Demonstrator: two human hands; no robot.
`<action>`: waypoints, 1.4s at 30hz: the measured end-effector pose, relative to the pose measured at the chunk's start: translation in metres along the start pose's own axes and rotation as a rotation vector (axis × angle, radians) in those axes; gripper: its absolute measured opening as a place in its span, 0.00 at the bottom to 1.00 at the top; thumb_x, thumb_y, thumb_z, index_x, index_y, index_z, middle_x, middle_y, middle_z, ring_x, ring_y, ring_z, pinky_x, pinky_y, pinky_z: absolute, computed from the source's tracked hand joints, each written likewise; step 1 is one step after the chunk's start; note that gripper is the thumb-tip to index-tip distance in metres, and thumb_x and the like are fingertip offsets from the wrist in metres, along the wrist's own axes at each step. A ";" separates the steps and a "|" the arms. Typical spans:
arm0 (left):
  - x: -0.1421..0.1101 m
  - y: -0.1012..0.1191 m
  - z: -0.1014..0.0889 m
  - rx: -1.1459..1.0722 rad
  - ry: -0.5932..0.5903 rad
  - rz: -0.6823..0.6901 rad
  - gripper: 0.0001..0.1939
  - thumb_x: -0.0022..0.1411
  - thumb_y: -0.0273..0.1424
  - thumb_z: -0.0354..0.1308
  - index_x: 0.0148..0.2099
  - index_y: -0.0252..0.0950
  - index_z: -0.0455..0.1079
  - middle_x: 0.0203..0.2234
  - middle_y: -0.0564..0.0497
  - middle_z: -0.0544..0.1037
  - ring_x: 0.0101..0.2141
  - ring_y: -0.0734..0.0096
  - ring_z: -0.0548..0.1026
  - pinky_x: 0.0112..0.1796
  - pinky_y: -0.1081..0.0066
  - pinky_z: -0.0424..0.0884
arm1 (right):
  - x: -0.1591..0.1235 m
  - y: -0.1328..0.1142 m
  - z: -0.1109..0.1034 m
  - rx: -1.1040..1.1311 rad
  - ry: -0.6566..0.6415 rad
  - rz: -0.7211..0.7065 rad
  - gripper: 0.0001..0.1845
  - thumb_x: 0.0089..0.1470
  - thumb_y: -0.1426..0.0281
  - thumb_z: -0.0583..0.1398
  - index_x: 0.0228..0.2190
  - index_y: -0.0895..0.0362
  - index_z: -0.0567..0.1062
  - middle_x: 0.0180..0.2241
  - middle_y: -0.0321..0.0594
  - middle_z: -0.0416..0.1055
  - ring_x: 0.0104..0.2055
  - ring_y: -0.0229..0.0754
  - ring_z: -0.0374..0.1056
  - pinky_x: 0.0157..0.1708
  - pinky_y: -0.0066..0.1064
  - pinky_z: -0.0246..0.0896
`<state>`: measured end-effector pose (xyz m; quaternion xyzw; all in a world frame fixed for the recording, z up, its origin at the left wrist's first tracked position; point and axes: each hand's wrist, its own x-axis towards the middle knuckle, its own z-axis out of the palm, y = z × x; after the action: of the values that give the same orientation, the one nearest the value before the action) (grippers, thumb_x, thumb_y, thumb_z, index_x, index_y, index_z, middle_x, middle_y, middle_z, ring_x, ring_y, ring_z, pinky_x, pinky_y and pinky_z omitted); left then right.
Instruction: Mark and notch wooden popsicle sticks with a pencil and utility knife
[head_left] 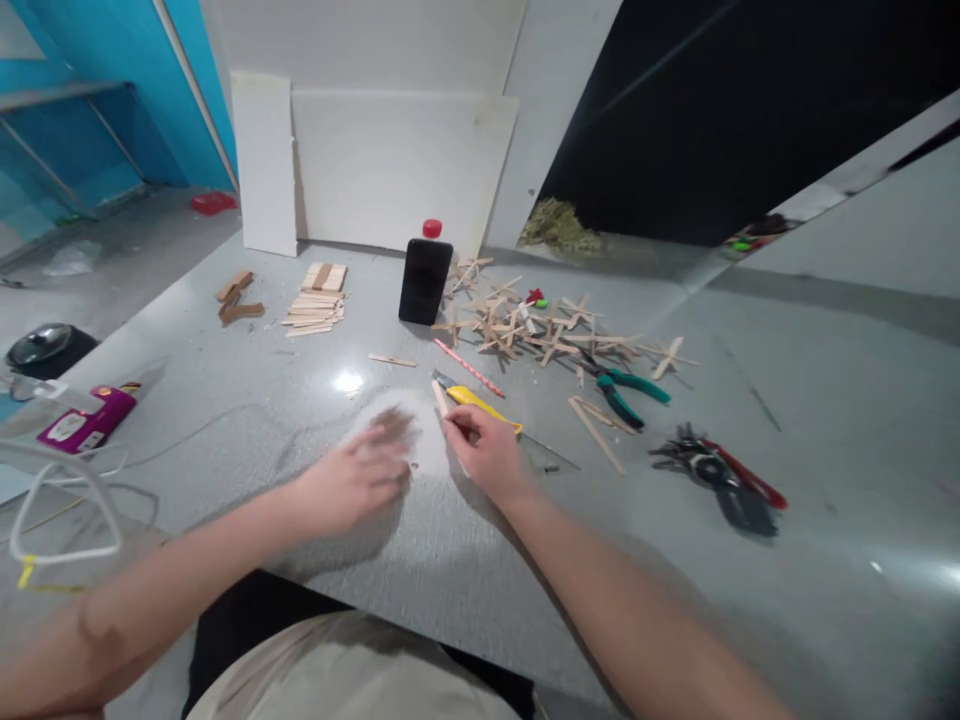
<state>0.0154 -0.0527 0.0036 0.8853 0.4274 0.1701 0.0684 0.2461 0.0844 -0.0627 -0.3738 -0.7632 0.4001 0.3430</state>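
My right hand is closed on a wooden craft stick, whose pale end points away from me. Just beyond it lies a yellow utility knife, partly behind my fingers. A clear set square rests beside that hand on the right. My left hand hovers at or just above the table, its fingers smeared by motion, so what they do is unclear. Between both hands is a whitish patch of table with a small dark speck. A pink striped pencil and a single craft stick lie farther off.
A black phone leans on a red-capped bottle. Crossed-stick pieces spread rightward, near green-handled pliers and red-handled pliers. Stacked sticks and brown pieces sit left, with a purple device at the edge.
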 end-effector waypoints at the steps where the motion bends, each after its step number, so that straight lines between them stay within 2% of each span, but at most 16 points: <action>1: 0.003 -0.018 -0.007 0.008 0.043 -0.066 0.12 0.69 0.31 0.58 0.52 0.49 0.78 0.56 0.53 0.81 0.62 0.61 0.74 0.71 0.52 0.56 | -0.001 -0.001 -0.001 0.003 0.010 0.007 0.16 0.68 0.59 0.63 0.48 0.58 0.76 0.46 0.42 0.76 0.42 0.42 0.75 0.43 0.39 0.76; 5: 0.014 -0.092 -0.024 0.071 0.339 -0.417 0.11 0.73 0.33 0.54 0.51 0.42 0.77 0.58 0.46 0.77 0.59 0.57 0.75 0.68 0.44 0.58 | -0.001 -0.004 -0.007 0.020 0.049 0.054 0.09 0.64 0.61 0.63 0.37 0.54 0.78 0.32 0.38 0.76 0.33 0.40 0.72 0.36 0.35 0.72; 7: 0.011 -0.119 -0.027 0.105 0.482 -0.579 0.11 0.74 0.33 0.53 0.49 0.40 0.76 0.50 0.47 0.80 0.63 0.55 0.71 0.70 0.40 0.53 | -0.001 -0.005 -0.009 0.029 0.056 0.079 0.08 0.62 0.62 0.62 0.37 0.52 0.78 0.32 0.39 0.77 0.33 0.43 0.73 0.35 0.36 0.71; 9: 0.003 -0.133 -0.029 0.116 0.543 -0.674 0.07 0.72 0.34 0.57 0.44 0.41 0.77 0.43 0.50 0.82 0.61 0.55 0.73 0.71 0.39 0.48 | -0.001 -0.006 -0.010 0.032 0.056 0.100 0.08 0.61 0.62 0.62 0.37 0.52 0.78 0.32 0.40 0.77 0.33 0.44 0.74 0.36 0.38 0.71; 11: -0.007 -0.140 -0.033 0.112 0.574 -0.738 0.07 0.70 0.34 0.60 0.39 0.41 0.77 0.33 0.54 0.81 0.52 0.60 0.79 0.71 0.40 0.50 | -0.001 -0.008 -0.011 0.035 0.048 0.114 0.08 0.60 0.61 0.62 0.36 0.51 0.79 0.32 0.40 0.78 0.32 0.45 0.74 0.35 0.39 0.71; 13: -0.015 -0.141 -0.037 0.100 0.602 -0.792 0.09 0.70 0.35 0.60 0.37 0.41 0.77 0.25 0.57 0.77 0.38 0.67 0.80 0.68 0.44 0.60 | -0.001 -0.008 -0.011 0.037 0.035 0.121 0.07 0.60 0.61 0.63 0.36 0.51 0.79 0.31 0.40 0.78 0.31 0.45 0.75 0.34 0.39 0.71; 15: -0.018 -0.141 -0.039 0.083 0.618 -0.824 0.09 0.71 0.36 0.59 0.38 0.41 0.78 0.24 0.57 0.75 0.32 0.70 0.78 0.61 0.51 0.72 | -0.001 -0.009 -0.011 0.036 0.026 0.122 0.07 0.59 0.61 0.63 0.35 0.51 0.79 0.30 0.40 0.78 0.31 0.45 0.75 0.34 0.39 0.72; 18: -0.013 -0.138 -0.035 0.040 0.603 -0.813 0.10 0.71 0.32 0.55 0.44 0.41 0.78 0.39 0.51 0.81 0.37 0.71 0.79 0.48 0.65 0.79 | 0.000 -0.009 -0.011 0.032 0.020 0.119 0.07 0.59 0.62 0.63 0.35 0.51 0.79 0.30 0.41 0.78 0.31 0.46 0.75 0.34 0.39 0.72; 20: -0.009 -0.136 -0.030 0.004 0.572 -0.794 0.12 0.70 0.30 0.54 0.48 0.40 0.78 0.51 0.48 0.79 0.37 0.73 0.80 0.42 0.70 0.79 | 0.000 -0.009 -0.011 0.032 0.017 0.117 0.07 0.59 0.62 0.63 0.35 0.52 0.79 0.30 0.41 0.78 0.31 0.46 0.75 0.34 0.39 0.72; 21: -0.008 -0.135 -0.027 -0.008 0.552 -0.792 0.12 0.70 0.31 0.54 0.49 0.40 0.79 0.52 0.48 0.78 0.36 0.74 0.80 0.40 0.71 0.78 | 0.000 -0.010 -0.011 0.032 0.015 0.116 0.08 0.59 0.62 0.63 0.35 0.52 0.79 0.30 0.41 0.78 0.31 0.45 0.75 0.34 0.38 0.72; 23: -0.009 -0.136 -0.023 -0.023 0.505 -0.803 0.10 0.71 0.35 0.58 0.46 0.38 0.79 0.42 0.49 0.81 0.31 0.74 0.78 0.37 0.70 0.77 | 0.001 -0.011 -0.010 0.031 0.011 0.113 0.08 0.59 0.62 0.62 0.35 0.53 0.79 0.31 0.41 0.78 0.31 0.44 0.75 0.34 0.37 0.72; 26: -0.012 -0.139 -0.020 -0.027 0.465 -0.824 0.15 0.72 0.42 0.60 0.44 0.34 0.77 0.30 0.53 0.78 0.28 0.74 0.75 0.36 0.68 0.77 | 0.001 -0.014 -0.010 0.034 0.000 0.103 0.08 0.59 0.62 0.62 0.35 0.54 0.78 0.31 0.41 0.79 0.32 0.43 0.75 0.34 0.35 0.72; 30: -0.014 -0.145 -0.019 -0.012 0.502 -0.769 0.15 0.76 0.40 0.55 0.50 0.34 0.75 0.44 0.47 0.80 0.35 0.72 0.78 0.40 0.66 0.79 | 0.001 -0.019 -0.008 0.038 -0.014 0.069 0.08 0.58 0.63 0.63 0.36 0.54 0.78 0.31 0.40 0.80 0.32 0.43 0.76 0.34 0.35 0.72; 33: -0.012 -0.148 -0.019 0.031 0.511 -0.669 0.13 0.75 0.39 0.57 0.52 0.36 0.75 0.57 0.43 0.75 0.48 0.65 0.78 0.50 0.59 0.78 | 0.001 -0.023 -0.007 0.023 -0.030 0.028 0.07 0.59 0.64 0.62 0.35 0.54 0.78 0.31 0.40 0.79 0.31 0.43 0.74 0.33 0.35 0.70; 36: -0.009 -0.148 -0.016 0.081 0.470 -0.575 0.16 0.73 0.39 0.61 0.56 0.36 0.73 0.58 0.43 0.75 0.56 0.58 0.75 0.56 0.51 0.75 | 0.001 -0.025 -0.005 0.000 -0.068 -0.031 0.08 0.60 0.64 0.61 0.35 0.54 0.78 0.31 0.40 0.79 0.31 0.42 0.73 0.34 0.34 0.69; 42: -0.003 -0.137 -0.009 0.150 0.298 -0.434 0.19 0.72 0.40 0.61 0.59 0.35 0.71 0.55 0.44 0.76 0.52 0.59 0.77 0.52 0.53 0.78 | 0.000 -0.026 -0.001 -0.081 -0.198 -0.123 0.12 0.63 0.67 0.58 0.47 0.53 0.77 0.33 0.38 0.81 0.31 0.41 0.74 0.33 0.32 0.68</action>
<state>-0.0901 0.0303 -0.0250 0.7408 0.6237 0.2480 -0.0262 0.2392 0.0747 -0.0399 -0.2984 -0.8306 0.3819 0.2743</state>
